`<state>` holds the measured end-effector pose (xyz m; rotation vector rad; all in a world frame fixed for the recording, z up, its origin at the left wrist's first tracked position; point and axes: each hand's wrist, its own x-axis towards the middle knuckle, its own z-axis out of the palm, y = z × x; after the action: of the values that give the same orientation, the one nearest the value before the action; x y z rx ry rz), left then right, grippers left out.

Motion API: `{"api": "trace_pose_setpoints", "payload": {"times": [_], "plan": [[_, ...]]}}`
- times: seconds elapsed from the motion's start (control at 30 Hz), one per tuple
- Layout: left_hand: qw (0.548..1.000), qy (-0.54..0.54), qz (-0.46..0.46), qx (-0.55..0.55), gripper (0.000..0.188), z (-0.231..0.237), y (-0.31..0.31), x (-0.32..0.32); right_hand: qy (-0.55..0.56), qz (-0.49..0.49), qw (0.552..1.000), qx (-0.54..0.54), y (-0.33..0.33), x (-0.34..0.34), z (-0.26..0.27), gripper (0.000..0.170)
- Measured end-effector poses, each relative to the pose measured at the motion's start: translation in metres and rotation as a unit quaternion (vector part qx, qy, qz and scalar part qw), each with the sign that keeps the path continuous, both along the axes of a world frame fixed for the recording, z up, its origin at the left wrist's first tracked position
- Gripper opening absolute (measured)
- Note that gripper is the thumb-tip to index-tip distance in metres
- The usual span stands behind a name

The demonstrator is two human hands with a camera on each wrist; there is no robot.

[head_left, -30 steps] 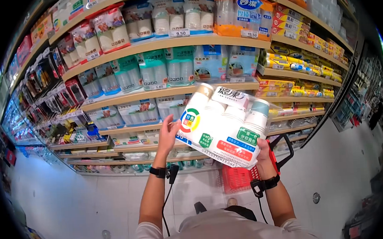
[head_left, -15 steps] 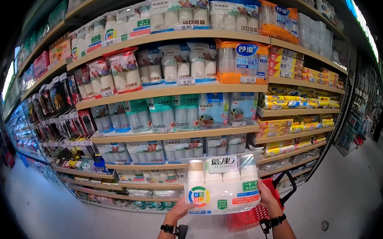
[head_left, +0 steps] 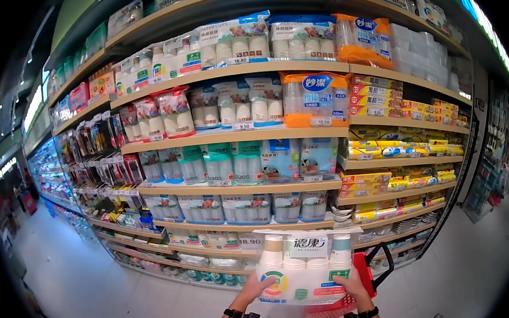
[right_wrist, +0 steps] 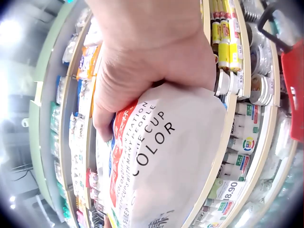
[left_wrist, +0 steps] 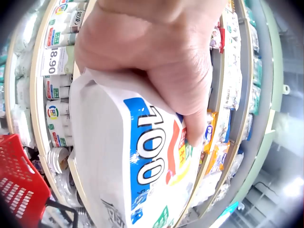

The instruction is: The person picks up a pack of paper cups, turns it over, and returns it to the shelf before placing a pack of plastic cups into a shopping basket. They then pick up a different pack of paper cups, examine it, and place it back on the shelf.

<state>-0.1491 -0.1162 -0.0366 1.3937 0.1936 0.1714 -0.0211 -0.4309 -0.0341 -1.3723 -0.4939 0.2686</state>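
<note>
A clear plastic pack of white paper cups [head_left: 303, 264] is held level before me, with a tan cup at its left, a blue one at its right and a white label on top. My left hand [head_left: 251, 290] grips its lower left corner, thumb lying on the printed front near the colour ring. The right hand [head_left: 354, 284] holds the opposite corner, its thumb by the green print. In the left wrist view the left hand [left_wrist: 147, 52] wraps the end by a blue "100" strip. The right wrist view has the right hand [right_wrist: 152, 61] clasping the other end; most fingers are hidden behind the pack.
A red shopping basket [head_left: 364, 274] with a black handle [head_left: 383, 264] is beyond my right hand. Ahead, curved-looking shelves [head_left: 239, 188] hold bagged cups, orange packs [head_left: 315, 100] and yellow boxed rolls [head_left: 375, 152]. A price tag [head_left: 250, 241] reads 18.90 behind the pack.
The pack was tilted, with my left hand loose at its left side; that hand has since gripped it and the pack has levelled. My view has lifted towards the upper shelves.
</note>
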Motion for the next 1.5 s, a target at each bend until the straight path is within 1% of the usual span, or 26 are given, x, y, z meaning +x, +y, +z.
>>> {"api": "trace_pose_setpoints", "payload": {"times": [0.07, 0.2, 0.33, 0.37, 0.4, 0.47, 0.5, 0.57, 0.6, 0.67, 0.73, 0.77, 0.83, 0.93, 1.0, 1.03, 1.07, 1.13, 1.17, 1.23, 1.27, 1.3, 1.4, 1.43, 1.5], "plan": [[1.0, -0.015, -0.004, -0.018, 0.045, -0.003, -0.023, 0.0, -0.004, -0.007, 1.0, 0.01, -0.021, -0.007, 0.0, 0.061], [0.998, -0.044, 0.034, 0.023, 0.04, -0.018, -0.065, -0.006, -0.032, -0.016, 0.999, 0.022, -0.056, -0.014, 0.006, 0.063], [0.996, -0.058, 0.046, -0.047, 0.039, -0.021, -0.102, -0.015, -0.05, -0.024, 0.998, -0.016, -0.1, -0.018, 0.001, 0.062], [0.995, -0.059, 0.049, -0.07, 0.039, -0.028, -0.108, -0.015, -0.09, -0.029, 0.995, -0.034, -0.112, -0.015, -0.011, 0.06], [0.993, -0.061, 0.052, -0.091, 0.039, -0.033, -0.113, -0.014, -0.053, -0.012, 0.999, 0.0, -0.122, -0.011, -0.021, 0.06], [0.992, -0.063, 0.067, -0.085, 0.042, -0.036, -0.12, -0.017, 0.026, 0.024, 0.997, 0.071, -0.133, -0.009, -0.032, 0.062], [0.99, -0.071, 0.082, -0.085, 0.042, -0.035, -0.122, -0.02, -0.015, 0.048, 0.997, 0.057, -0.136, -0.012, -0.034, 0.065], [0.987, -0.088, 0.096, -0.089, 0.041, -0.04, -0.119, -0.031, -0.03, 0.05, 0.998, 0.037, -0.129, -0.023, -0.03, 0.065], [0.984, -0.07, 0.111, -0.118, 0.037, -0.034, -0.118, -0.036, -0.033, 0.052, 0.998, 0.022, -0.125, -0.031, -0.023, 0.065], [0.983, -0.069, 0.107, -0.134, 0.034, -0.027, -0.111, -0.047, -0.047, 0.068, 0.996, -0.025, -0.12, -0.044, -0.017, 0.066], [0.981, -0.079, 0.129, -0.126, 0.032, -0.024, -0.107, -0.057, -0.079, 0.077, 0.991, -0.076, -0.112, -0.046, -0.011, 0.067], [0.979, -0.087, 0.136, -0.123, 0.033, -0.021, -0.105, -0.064, -0.064, 0.077, 0.994, -0.037, -0.104, -0.047, -0.014, 0.066], [0.976, -0.098, 0.165, -0.108, 0.034, -0.027, -0.092, -0.076, -0.045, 0.088, 0.995, -0.016, -0.091, -0.054, -0.013, 0.066], [0.98, -0.067, 0.15, -0.109, 0.04, -0.028, -0.066, -0.101, -0.036, 0.095, 0.995, -0.022, -0.065, -0.068, -0.008, 0.063], [0.987, -0.059, 0.093, -0.115, 0.048, -0.031, -0.046, -0.115, -0.037, 0.083, 0.995, -0.039, -0.049, -0.078, -0.007, 0.062], [0.99, -0.05, 0.064, -0.118, 0.051, -0.034, -0.034, -0.127, -0.01, 0.077, 0.997, -0.016, -0.042, -0.083, -0.006, 0.058], [0.99, -0.043, 0.017, -0.136, 0.056, -0.033, -0.023, -0.138, 0.044, 0.081, 0.995, 0.026, -0.032, -0.083, -0.017, 0.054], [0.981, -0.028, -0.076, -0.175, 0.065, -0.024, -0.001, -0.158, 0.051, 0.067, 0.995, 0.053, -0.012, -0.096, -0.016, 0.05], [0.975, -0.013, -0.102, -0.198, 0.075, -0.02, 0.013, -0.168, 0.053, 0.063, 0.995, 0.063, 0.0, -0.107, -0.019, 0.049], [0.977, -0.033, -0.134, -0.161, 0.08, -0.005, 0.044, -0.183, 0.042, 0.06, 0.994, 0.077, 0.028, -0.119, -0.013, 0.047], [0.977, -0.04, -0.148, -0.149, 0.082, -0.003, 0.054, -0.195, 0.06, 0.062, 0.993, 0.082, 0.04, -0.131, -0.008, 0.046], [0.977, -0.035, -0.141, -0.158, 0.086, 0.0, 0.068, -0.203, 0.076, 0.063, 0.991, 0.089, 0.056, -0.14, -0.002, 0.046], [0.992, -0.053, -0.052, -0.097, 0.086, 0.014, 0.106, -0.23, 0.094, 0.081, 0.986, 0.108, 0.107, -0.159, 0.014, 0.045], [0.99, -0.093, -0.02, -0.107, 0.089, 0.012, 0.12, -0.237, 0.093, 0.089, 0.985, 0.116, 0.126, -0.163, 0.018, 0.044], [0.983, -0.14, 0.045, -0.11, 0.091, 0.022, 0.14, -0.253, 0.093, 0.092, 0.984, 0.121, 0.163, -0.174, 0.027, 0.042]]}}
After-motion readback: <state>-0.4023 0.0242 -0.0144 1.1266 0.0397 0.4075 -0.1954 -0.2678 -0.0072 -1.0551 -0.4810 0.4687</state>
